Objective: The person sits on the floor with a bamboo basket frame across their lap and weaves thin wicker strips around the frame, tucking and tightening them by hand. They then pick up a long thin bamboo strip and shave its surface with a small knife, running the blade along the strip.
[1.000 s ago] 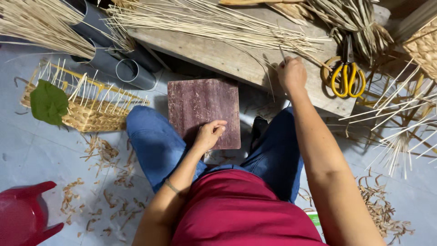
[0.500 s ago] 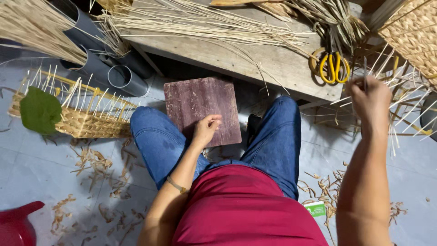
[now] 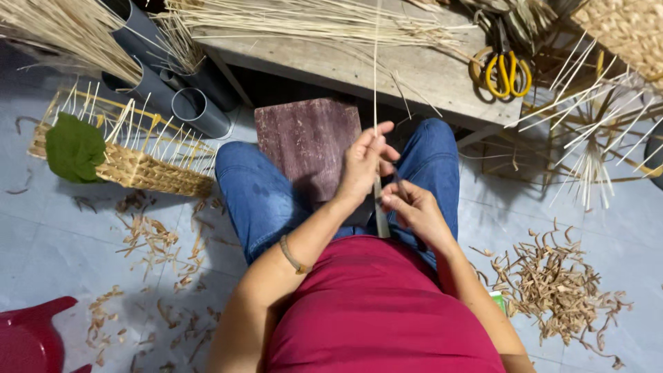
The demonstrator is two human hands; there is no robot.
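I sit in blue jeans and a red shirt with a dark purple board (image 3: 304, 141) resting across my knees. My left hand (image 3: 364, 162) pinches a long thin pale reed strip (image 3: 376, 76) that stands almost upright in front of me. My right hand (image 3: 414, 211) grips the lower part of the same strip, along with what looks like a small dark blade. Both hands meet just above my lap at the board's right edge.
A low wooden bench (image 3: 387, 65) ahead carries loose reeds and yellow-handled scissors (image 3: 507, 69). A half-woven basket (image 3: 138, 166) with a green leaf lies left, by grey pipes (image 3: 197, 110). Shavings (image 3: 559, 283) cover the floor at right. A red stool (image 3: 31, 338) is at bottom left.
My right hand came back from the reeds at the right with a strip and now meets the left hand over my lap. My left hand lifted off the board and took hold of the strip.
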